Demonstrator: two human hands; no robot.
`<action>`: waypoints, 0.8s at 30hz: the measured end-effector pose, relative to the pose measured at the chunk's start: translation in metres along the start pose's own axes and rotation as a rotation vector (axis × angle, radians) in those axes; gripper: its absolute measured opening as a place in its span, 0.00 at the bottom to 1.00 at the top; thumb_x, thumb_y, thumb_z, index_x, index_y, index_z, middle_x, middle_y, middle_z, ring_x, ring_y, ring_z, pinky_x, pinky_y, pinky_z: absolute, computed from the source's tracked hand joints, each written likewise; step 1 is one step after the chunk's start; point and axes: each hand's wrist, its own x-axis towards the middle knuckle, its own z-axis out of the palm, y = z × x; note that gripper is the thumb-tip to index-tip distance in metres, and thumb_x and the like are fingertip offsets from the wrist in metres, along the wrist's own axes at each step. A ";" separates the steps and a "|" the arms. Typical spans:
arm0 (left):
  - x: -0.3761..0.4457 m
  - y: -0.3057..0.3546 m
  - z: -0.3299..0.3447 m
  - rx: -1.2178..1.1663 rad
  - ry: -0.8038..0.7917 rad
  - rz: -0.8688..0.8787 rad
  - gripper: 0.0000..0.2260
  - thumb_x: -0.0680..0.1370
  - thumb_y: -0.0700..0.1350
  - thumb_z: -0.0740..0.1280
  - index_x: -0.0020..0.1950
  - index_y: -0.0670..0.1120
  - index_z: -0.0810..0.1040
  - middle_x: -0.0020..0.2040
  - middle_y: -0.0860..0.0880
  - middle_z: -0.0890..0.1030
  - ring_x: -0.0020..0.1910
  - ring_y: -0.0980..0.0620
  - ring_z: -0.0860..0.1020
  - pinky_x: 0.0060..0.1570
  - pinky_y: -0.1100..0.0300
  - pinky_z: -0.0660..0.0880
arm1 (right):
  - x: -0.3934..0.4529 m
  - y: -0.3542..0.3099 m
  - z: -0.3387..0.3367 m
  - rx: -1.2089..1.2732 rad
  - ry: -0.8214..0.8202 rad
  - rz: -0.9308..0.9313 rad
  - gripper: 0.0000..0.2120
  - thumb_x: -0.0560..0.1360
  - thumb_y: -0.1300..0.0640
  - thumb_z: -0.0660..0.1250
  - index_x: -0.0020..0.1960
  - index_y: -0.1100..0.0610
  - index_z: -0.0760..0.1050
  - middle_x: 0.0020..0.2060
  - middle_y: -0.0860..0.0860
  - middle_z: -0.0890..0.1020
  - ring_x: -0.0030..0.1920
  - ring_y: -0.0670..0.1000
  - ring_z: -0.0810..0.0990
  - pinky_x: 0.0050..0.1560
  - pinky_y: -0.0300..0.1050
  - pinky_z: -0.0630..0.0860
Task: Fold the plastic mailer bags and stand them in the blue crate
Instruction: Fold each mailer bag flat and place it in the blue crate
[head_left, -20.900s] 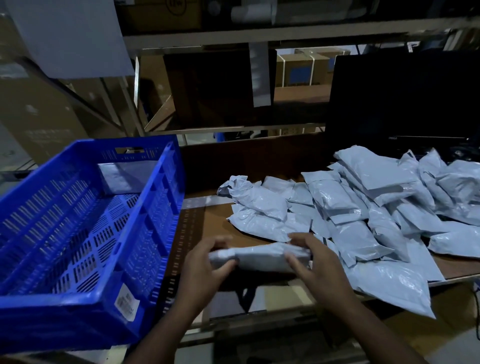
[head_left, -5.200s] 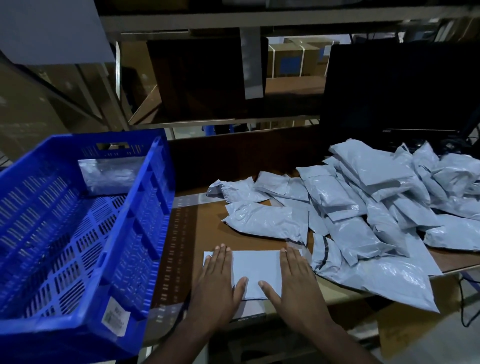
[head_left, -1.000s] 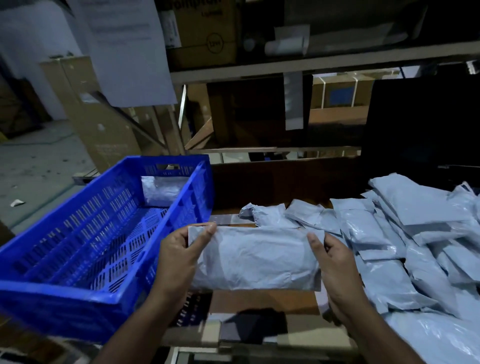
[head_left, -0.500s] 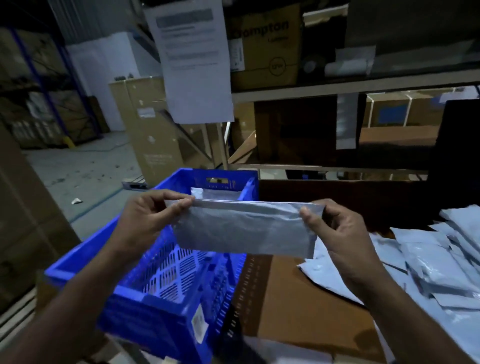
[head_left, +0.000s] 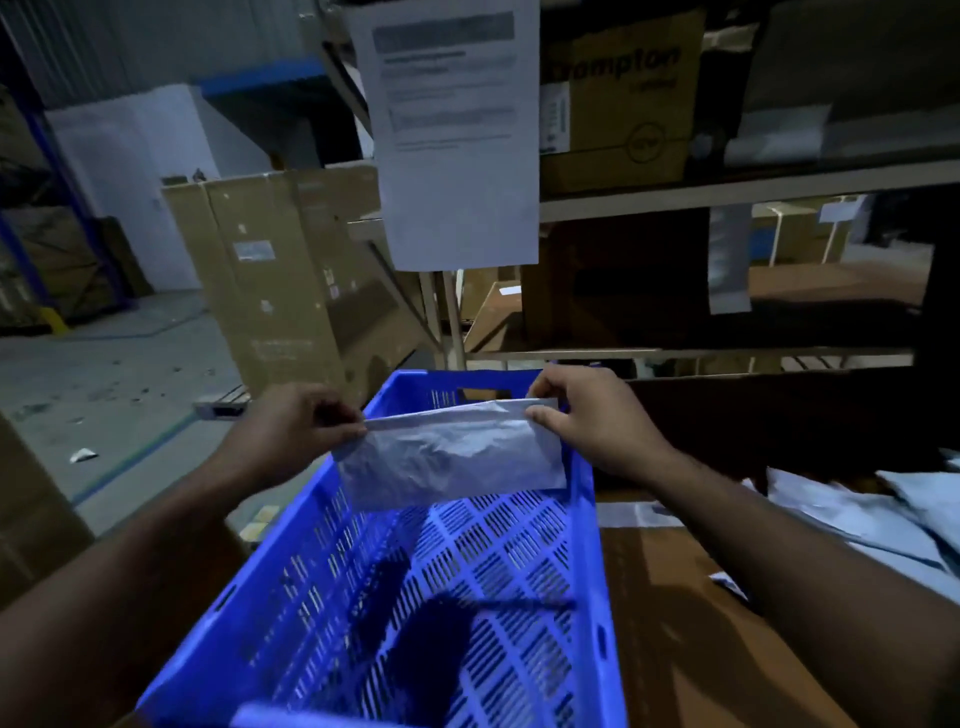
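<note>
grey plastic, the folded mailer bag (head_left: 452, 457) is hanging upright over the far end of the blue crate (head_left: 589, 545). the left hand (head_left: 291, 431) and right hand (head_left: 587, 421) are pinching its top corners. it could flop flat or unfold once dropped, being so floppy.

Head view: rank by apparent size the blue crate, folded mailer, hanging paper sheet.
1. blue crate, largest.
2/3. hanging paper sheet and folded mailer cover similar areas; differing distances from the camera leave that pair unranked.
</note>
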 end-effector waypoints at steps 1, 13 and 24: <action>0.011 -0.008 0.008 0.056 -0.031 0.025 0.03 0.73 0.47 0.78 0.42 0.53 0.86 0.36 0.58 0.84 0.36 0.63 0.81 0.39 0.59 0.76 | 0.006 0.002 0.009 -0.117 -0.019 0.001 0.07 0.76 0.50 0.71 0.53 0.49 0.80 0.47 0.45 0.83 0.47 0.47 0.79 0.46 0.48 0.76; 0.100 -0.042 0.116 0.508 -0.253 0.144 0.04 0.75 0.50 0.70 0.47 0.51 0.81 0.48 0.51 0.85 0.51 0.48 0.81 0.42 0.57 0.73 | 0.060 0.025 0.089 -0.857 -0.465 0.061 0.09 0.78 0.61 0.62 0.56 0.56 0.78 0.56 0.55 0.81 0.56 0.60 0.80 0.51 0.50 0.73; 0.142 -0.047 0.166 0.546 -0.335 0.047 0.05 0.76 0.42 0.68 0.50 0.48 0.82 0.50 0.47 0.84 0.50 0.45 0.82 0.38 0.55 0.70 | 0.086 0.051 0.119 -0.946 -0.550 0.150 0.09 0.79 0.60 0.63 0.57 0.54 0.77 0.57 0.53 0.82 0.57 0.56 0.80 0.57 0.48 0.70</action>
